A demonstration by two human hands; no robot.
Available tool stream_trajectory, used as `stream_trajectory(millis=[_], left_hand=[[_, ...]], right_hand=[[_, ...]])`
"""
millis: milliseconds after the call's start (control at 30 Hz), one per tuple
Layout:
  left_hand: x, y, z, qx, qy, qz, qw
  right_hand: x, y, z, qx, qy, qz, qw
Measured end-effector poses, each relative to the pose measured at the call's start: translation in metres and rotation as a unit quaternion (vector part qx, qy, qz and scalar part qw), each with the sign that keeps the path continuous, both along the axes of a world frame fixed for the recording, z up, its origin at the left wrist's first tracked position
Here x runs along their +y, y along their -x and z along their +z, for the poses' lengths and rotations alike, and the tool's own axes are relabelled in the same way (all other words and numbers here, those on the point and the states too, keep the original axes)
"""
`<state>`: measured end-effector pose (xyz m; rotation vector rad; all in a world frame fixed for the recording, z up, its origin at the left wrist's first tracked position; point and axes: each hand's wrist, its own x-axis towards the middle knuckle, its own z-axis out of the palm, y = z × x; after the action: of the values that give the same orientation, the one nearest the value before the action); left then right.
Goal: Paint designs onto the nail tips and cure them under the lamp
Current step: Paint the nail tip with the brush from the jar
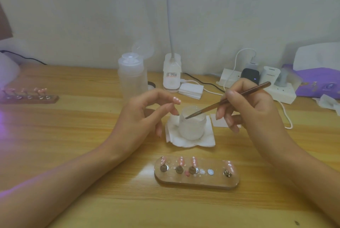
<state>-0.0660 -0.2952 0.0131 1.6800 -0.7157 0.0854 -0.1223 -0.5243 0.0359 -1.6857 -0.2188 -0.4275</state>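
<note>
My right hand point(252, 102) grips a thin brown brush point(230, 99), whose tip dips into a frosted jar point(191, 124) standing on a white wipe point(189, 142). Left of the jar, my left hand point(143, 115) is curled, with a pink nail tip point(176, 100) with white dots at its index fingertip and the thumb just below. Near the front edge lies a wooden holder point(196, 181) with several pink nail tips on small stands; one of its round spots is bare.
A second holder with nail tips point(29, 98) sits far left beside a curing lamp point(7, 69) casting purple light. Behind the jar stand a pump bottle point(132, 77), a desk lamp base point(172, 73), pads point(191, 90), a power strip point(276, 91) and a purple pack point(320, 84).
</note>
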Motion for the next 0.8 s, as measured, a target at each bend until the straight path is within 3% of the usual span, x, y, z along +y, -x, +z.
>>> stream_trajectory(millis=[267, 467, 633, 800], left_hand=[[0.000, 0.000, 0.000, -0.017, -0.025, 0.019, 0.999], [0.001, 0.002, -0.001, -0.018, -0.033, 0.037, 0.999], [0.001, 0.002, 0.001, -0.018, -0.047, 0.036, 0.998], [0.002, 0.000, -0.001, -0.013, -0.063, 0.031, 0.997]], right_hand=[[-0.013, 0.000, -0.015, 0.052, -0.158, -0.042, 0.985], [-0.013, 0.000, -0.016, 0.064, -0.211, -0.026, 0.975], [-0.012, 0.002, -0.016, 0.060, -0.192, -0.027, 0.979], [-0.009, 0.003, -0.002, 0.018, -0.065, -0.008, 0.998]])
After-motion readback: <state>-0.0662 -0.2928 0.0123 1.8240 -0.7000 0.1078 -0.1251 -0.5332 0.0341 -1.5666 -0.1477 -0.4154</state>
